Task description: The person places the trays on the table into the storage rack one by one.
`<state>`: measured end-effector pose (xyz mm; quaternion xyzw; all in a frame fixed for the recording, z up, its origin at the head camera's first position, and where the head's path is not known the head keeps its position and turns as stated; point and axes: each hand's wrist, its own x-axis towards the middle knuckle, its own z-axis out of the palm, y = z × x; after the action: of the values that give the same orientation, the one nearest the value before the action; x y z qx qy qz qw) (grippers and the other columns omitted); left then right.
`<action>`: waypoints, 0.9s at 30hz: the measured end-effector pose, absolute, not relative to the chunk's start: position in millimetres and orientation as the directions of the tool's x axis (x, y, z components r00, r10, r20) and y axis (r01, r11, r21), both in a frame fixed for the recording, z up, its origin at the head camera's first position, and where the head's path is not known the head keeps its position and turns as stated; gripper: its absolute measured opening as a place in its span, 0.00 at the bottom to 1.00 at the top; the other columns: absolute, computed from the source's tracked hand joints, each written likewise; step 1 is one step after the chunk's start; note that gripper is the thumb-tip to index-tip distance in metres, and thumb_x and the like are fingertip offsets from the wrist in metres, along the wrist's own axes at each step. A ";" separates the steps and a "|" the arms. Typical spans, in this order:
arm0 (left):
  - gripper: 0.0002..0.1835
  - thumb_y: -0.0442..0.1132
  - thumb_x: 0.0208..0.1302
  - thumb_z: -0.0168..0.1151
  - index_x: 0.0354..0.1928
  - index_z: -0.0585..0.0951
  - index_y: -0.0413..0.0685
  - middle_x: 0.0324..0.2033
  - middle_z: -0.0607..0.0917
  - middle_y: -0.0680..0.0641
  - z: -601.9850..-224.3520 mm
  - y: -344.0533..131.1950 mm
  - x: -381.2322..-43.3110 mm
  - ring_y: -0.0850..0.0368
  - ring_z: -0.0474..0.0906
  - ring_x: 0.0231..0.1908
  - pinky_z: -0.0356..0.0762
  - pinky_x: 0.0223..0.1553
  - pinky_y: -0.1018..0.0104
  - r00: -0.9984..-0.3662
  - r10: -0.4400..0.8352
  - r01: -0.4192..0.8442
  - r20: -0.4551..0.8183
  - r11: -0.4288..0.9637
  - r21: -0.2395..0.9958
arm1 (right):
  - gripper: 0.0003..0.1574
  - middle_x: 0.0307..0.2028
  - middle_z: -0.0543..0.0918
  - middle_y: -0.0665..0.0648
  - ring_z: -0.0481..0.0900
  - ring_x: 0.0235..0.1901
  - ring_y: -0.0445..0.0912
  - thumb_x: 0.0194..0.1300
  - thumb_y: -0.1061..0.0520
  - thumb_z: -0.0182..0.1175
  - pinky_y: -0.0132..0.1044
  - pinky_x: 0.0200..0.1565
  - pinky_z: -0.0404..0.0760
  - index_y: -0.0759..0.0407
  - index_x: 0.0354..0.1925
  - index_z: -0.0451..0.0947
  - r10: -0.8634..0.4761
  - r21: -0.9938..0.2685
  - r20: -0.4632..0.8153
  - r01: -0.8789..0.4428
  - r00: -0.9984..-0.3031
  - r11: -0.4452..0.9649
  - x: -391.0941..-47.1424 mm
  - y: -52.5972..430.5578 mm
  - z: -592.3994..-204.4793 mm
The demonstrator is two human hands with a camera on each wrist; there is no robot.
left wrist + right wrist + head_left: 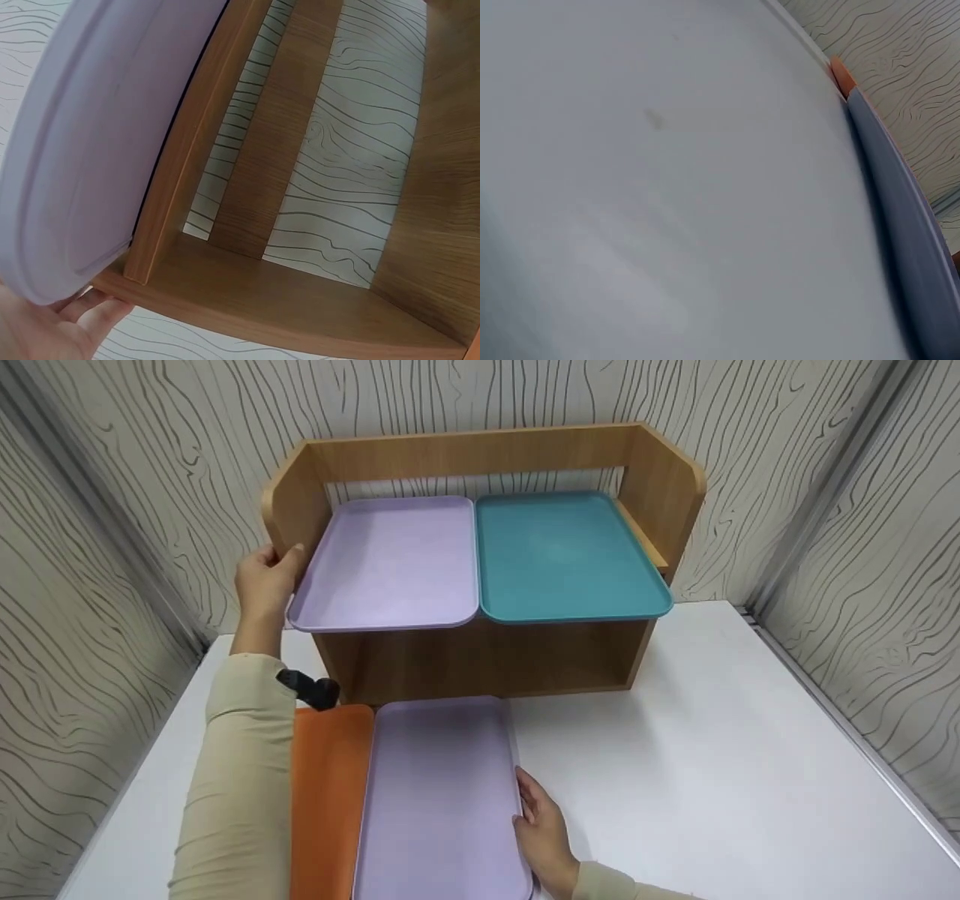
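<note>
While my left hand (264,585) grips a wooden shelf's side panel (300,499), my right hand (545,834) grasps the edge of the lower lilac tray (442,802) at its left; an orange tray (330,802) lies farther left.

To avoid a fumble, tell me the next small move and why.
Probably bring the left grip down from the shelf to the left edge of the lower lilac tray: the right grip holds only its right edge, while the upper lilac tray and teal tray sit on the shelf.
</note>
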<state>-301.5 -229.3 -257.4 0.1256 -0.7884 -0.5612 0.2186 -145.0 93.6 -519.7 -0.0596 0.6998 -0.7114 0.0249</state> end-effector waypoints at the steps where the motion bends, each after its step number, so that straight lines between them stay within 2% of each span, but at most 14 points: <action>1: 0.24 0.47 0.65 0.55 0.57 0.76 0.38 0.53 0.79 0.41 -257.9 -229.9 -301.2 0.57 0.73 0.47 0.70 0.50 0.68 -0.872 -0.445 0.048 0.206 0.341 0.939 | 0.43 0.68 0.48 0.78 0.46 0.68 0.67 0.51 0.84 0.38 0.53 0.65 0.51 0.78 0.67 0.46 -0.108 -0.999 0.050 -0.048 -0.993 -0.021 -144.7 92.8 -519.6; 8: 0.23 0.47 0.66 0.53 0.57 0.76 0.39 0.52 0.79 0.41 -259.1 -230.5 -301.0 0.58 0.73 0.45 0.71 0.48 0.69 -0.880 -0.429 0.044 0.203 0.352 0.935 | 0.42 0.68 0.50 0.76 0.47 0.68 0.66 0.52 0.83 0.37 0.53 0.65 0.50 0.77 0.67 0.48 -0.041 -0.999 0.054 -0.053 -0.998 -0.012 -144.8 94.7 -513.5; 15: 0.21 0.44 0.66 0.51 0.55 0.77 0.39 0.48 0.80 0.42 -258.7 -232.4 -302.5 0.59 0.73 0.41 0.71 0.43 0.71 -0.876 -0.420 0.061 0.235 0.389 0.919 | 0.41 0.66 0.56 0.77 0.51 0.68 0.64 0.53 0.81 0.38 0.50 0.65 0.51 0.75 0.67 0.49 -0.093 -0.995 0.077 -0.072 -0.993 -0.064 -148.0 104.7 -497.8; 21: 0.22 0.44 0.66 0.51 0.56 0.77 0.39 0.50 0.79 0.41 -259.0 -232.5 -301.3 0.59 0.73 0.43 0.71 0.46 0.70 -0.880 -0.417 0.058 0.229 0.382 0.922 | 0.42 0.64 0.61 0.75 0.54 0.67 0.64 0.53 0.80 0.39 0.54 0.65 0.52 0.74 0.68 0.47 -0.133 -0.996 0.082 -0.077 -0.988 -0.046 -149.3 115.9 -493.0; 27: 0.22 0.45 0.66 0.51 0.58 0.76 0.41 0.52 0.79 0.42 -260.8 -232.0 -301.8 0.57 0.73 0.45 0.71 0.48 0.68 -0.882 -0.417 0.049 0.218 0.379 0.924 | 0.40 0.63 0.60 0.78 0.55 0.65 0.66 0.54 0.80 0.41 0.51 0.64 0.55 0.80 0.66 0.47 -0.164 -0.994 0.112 -0.111 -0.980 -0.013 -152.0 124.9 -492.6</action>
<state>-301.8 -232.0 -260.8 0.1147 -0.8026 -0.5451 0.2135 -152.0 124.9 -492.6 -0.0980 0.7022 -0.7049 0.0186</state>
